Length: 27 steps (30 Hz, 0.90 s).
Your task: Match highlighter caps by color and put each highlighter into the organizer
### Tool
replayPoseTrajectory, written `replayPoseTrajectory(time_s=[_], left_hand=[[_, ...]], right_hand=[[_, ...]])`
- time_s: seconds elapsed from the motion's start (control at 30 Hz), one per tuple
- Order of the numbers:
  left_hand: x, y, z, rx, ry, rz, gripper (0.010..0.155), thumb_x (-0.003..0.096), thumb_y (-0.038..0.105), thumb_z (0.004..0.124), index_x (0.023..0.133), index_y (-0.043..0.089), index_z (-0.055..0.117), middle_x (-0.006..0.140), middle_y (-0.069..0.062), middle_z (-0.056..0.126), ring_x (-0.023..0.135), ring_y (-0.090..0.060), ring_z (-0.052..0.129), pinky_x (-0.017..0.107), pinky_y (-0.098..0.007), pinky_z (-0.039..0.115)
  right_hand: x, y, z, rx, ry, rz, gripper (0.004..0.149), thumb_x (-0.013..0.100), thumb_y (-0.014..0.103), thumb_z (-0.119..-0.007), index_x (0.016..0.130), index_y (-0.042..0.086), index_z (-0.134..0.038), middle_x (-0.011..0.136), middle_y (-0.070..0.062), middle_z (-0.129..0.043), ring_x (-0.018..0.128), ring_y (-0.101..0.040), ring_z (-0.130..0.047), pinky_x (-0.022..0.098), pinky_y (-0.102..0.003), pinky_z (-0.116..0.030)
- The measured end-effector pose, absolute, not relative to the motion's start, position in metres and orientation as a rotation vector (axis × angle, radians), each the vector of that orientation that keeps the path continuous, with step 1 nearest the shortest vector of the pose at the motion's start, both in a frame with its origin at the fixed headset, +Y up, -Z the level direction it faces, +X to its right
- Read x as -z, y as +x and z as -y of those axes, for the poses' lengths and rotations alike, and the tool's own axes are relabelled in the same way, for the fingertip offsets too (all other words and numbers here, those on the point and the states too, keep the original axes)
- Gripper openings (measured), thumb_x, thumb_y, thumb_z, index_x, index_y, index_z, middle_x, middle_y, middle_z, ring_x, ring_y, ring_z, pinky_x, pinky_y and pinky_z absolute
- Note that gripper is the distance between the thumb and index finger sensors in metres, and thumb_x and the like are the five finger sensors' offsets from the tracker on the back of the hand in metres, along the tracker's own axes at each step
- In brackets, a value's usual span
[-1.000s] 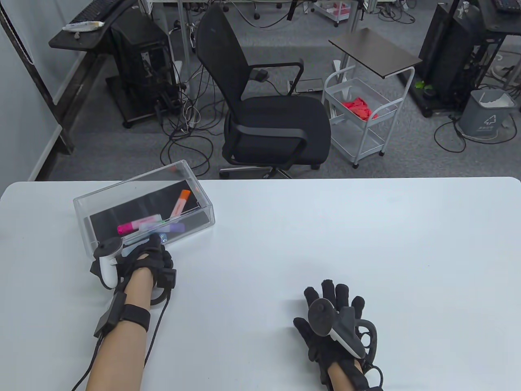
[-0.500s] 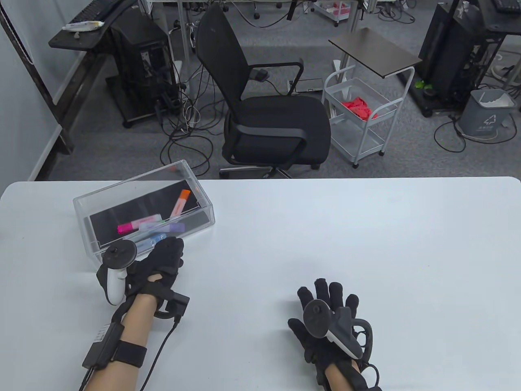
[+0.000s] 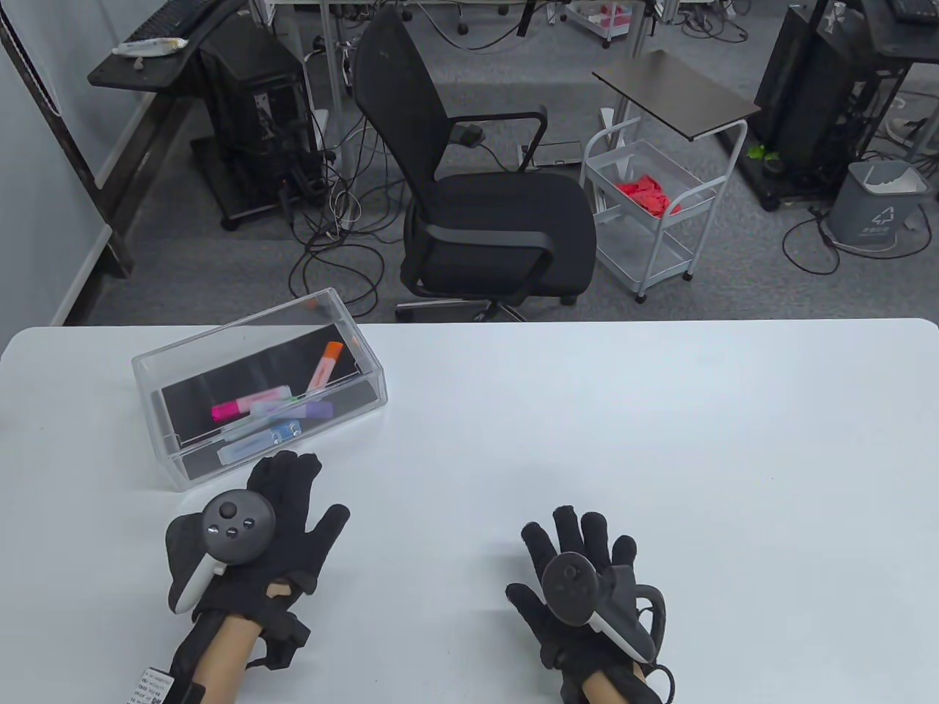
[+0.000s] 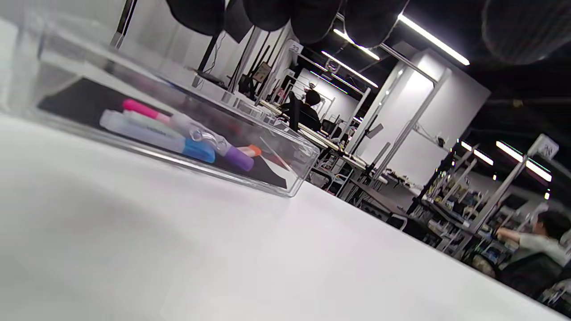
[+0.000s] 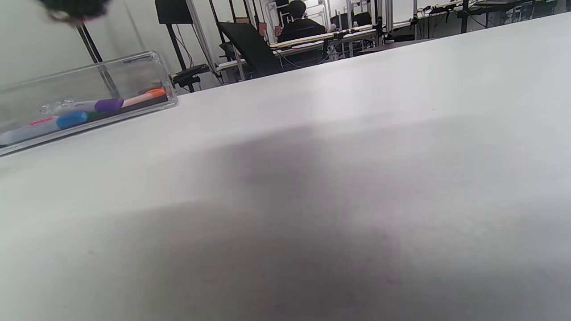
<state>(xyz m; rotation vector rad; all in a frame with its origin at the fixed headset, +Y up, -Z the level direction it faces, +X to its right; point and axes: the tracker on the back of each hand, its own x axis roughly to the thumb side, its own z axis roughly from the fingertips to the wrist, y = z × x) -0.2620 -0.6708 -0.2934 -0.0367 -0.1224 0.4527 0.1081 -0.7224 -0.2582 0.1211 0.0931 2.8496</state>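
The clear organizer (image 3: 370, 381) stands at the table's left. In it lie a pink highlighter (image 3: 240, 406), an orange one (image 3: 325, 364), a purple one (image 3: 314, 409) and a blue one (image 3: 260, 438) along the near wall, all capped. My left hand (image 3: 287, 488) lies flat on the table just in front of the organizer, fingers spread and holding nothing. My right hand (image 3: 579, 535) lies flat at the middle near edge, also holding nothing. The left wrist view shows the blue highlighter (image 4: 156, 138) behind the organizer's wall (image 4: 285, 178). The organizer (image 5: 134, 67) also appears in the right wrist view.
The white table (image 3: 660, 440) reaches to the right edge of the table view. Behind its far edge stand a black office chair (image 3: 484, 213) and a white wire cart (image 3: 649, 213).
My left hand let go of the blue highlighter in the organizer, drew back toward me and spread flat on the table. My right hand slid a little left.
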Motion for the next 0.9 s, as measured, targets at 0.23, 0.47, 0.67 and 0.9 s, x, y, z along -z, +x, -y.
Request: replayPoseTrajectory(time_s=[0.23,0.47,0.67,0.9], left_hand=[[0.262,-0.252,0.674,-0.180,-0.026,0.112,0.088,0.0450,0.082,0.053,0.115,0.039,0.021,0.122,0.006,0.013,0.119,-0.031,0.011,0.082,-0.060,0.032],[0.249,-0.243,0.698,-0.118,-0.064,0.123,0.089,0.0444,0.083,0.052,0.114,0.040,0.015,0.122,0.007,0.009,0.119,-0.031,0.008,0.082,-0.061,0.029],[0.243,-0.235,0.716,-0.044,-0.114,0.132,0.091,0.0433,0.085,0.050,0.113,0.041,0.011,0.121,0.007,0.004,0.118,-0.031,0.005,0.082,-0.061,0.027],[0.243,-0.236,0.724,-0.044,-0.144,0.121,0.093,0.0412,0.087,0.047,0.112,0.041,0.009,0.120,0.007,0.003,0.117,-0.031,0.004,0.082,-0.061,0.027]], right_hand=[[0.258,0.103,0.724,-2.867,0.137,-0.092,0.075,0.040,0.060,-0.067,0.104,0.041,-0.033,0.114,0.002,-0.008,0.104,-0.034,-0.001,0.067,-0.069,-0.004],[0.258,0.102,0.724,-2.890,0.136,-0.094,0.076,0.040,0.060,-0.067,0.103,0.042,-0.031,0.113,0.004,-0.005,0.103,-0.034,0.003,0.067,-0.069,-0.002],[0.258,0.098,0.725,-2.911,0.148,-0.096,0.076,0.040,0.061,-0.067,0.103,0.043,-0.030,0.112,0.004,-0.004,0.103,-0.034,0.004,0.067,-0.069,-0.002],[0.259,0.094,0.729,-2.940,0.165,-0.133,0.076,0.040,0.061,-0.067,0.103,0.043,-0.029,0.112,0.002,-0.003,0.103,-0.034,0.004,0.067,-0.069,-0.003]])
